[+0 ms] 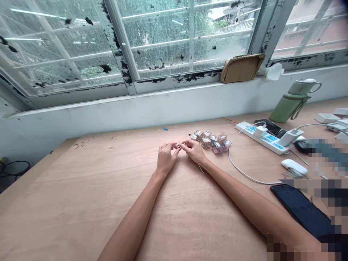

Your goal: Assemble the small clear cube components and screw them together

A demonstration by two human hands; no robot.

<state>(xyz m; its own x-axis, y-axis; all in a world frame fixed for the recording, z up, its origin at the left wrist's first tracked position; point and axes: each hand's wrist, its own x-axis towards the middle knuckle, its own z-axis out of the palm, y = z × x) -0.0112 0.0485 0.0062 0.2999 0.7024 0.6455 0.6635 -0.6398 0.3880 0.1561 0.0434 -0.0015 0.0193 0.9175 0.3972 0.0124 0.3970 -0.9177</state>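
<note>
Close together above the wooden table [108,203], my left hand [165,157] and my right hand [195,150] meet at their fingertips. Between them is a small whitish piece [178,145], pinched from both sides. It is too small to name, and the fingers cover part of it. A thin pale strand [201,169] shows below my right hand; whether it joins the piece is hidden. Just beyond my right hand stands a cluster of small clear six-sided containers [206,142] with white labels on top.
To the right lie a white power strip [261,137] with plugged-in chargers, a white cable [239,167], a white case [294,167] and a dark phone [301,208]. A green bottle [285,105] stands behind. A tiny blue bit [165,128] lies near the wall.
</note>
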